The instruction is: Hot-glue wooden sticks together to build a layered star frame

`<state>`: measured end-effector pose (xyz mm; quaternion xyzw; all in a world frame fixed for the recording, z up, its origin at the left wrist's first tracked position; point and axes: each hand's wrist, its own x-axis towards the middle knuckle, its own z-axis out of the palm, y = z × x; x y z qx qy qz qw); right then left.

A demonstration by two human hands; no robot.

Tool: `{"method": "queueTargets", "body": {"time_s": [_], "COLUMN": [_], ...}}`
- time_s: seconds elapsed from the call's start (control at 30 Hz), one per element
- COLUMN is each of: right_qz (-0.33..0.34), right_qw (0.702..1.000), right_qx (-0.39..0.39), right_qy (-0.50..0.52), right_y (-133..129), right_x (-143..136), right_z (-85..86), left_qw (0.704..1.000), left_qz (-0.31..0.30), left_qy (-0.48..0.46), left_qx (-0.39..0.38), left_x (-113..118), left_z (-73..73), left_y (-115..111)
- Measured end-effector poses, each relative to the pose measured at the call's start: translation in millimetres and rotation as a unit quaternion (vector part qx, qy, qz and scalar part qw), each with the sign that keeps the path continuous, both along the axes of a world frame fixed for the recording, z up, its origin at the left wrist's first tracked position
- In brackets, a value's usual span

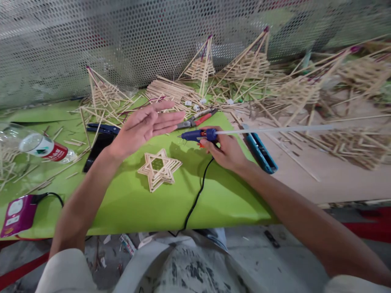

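My right hand (224,150) is wrapped round a blue glue gun (200,134), whose nozzle points left. A long translucent glue stick (275,129) sticks out of its back, and a black cord (200,189) runs down from it to the table's front edge. My left hand (145,126) is raised in front of the nozzle, fingers stretched out to the right, holding nothing. Below both hands, a six-pointed star of stacked wooden sticks (174,176) lies flat on the green table cover (128,211).
Red-handled pliers (203,119) and a pile of sticks (171,90) lie behind my hands. A teal cutter (261,150) is on the right; a black phone (99,150), a bottle (45,148) and a purple power socket (18,213) on the left. Several stick structures (250,65) stand along the perforated metal screen (137,36).
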<state>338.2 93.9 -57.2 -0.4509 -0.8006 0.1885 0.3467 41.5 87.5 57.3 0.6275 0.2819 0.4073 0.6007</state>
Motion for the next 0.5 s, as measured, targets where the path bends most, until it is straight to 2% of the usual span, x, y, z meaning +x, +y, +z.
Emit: {"method": "queueTargets", "body": {"time_s": [0.27, 0.5], "right_qz": [0.014, 0.024], "right_qw": [0.999, 0.998], "right_qx": [-0.038, -0.062], "right_qy": [-0.006, -0.006], "right_y": [4, 6], "right_x": [2, 4], "right_z": [-0.2, 1.0], "left_qw": [0.991, 0.986], "left_qz": [0.088, 0.104], "left_qy": [0.086, 0.093], "left_qx": [0.049, 0.095], "left_x": [-8, -17], "left_z": [-10.2, -12.9], "left_y": [12, 17]}}
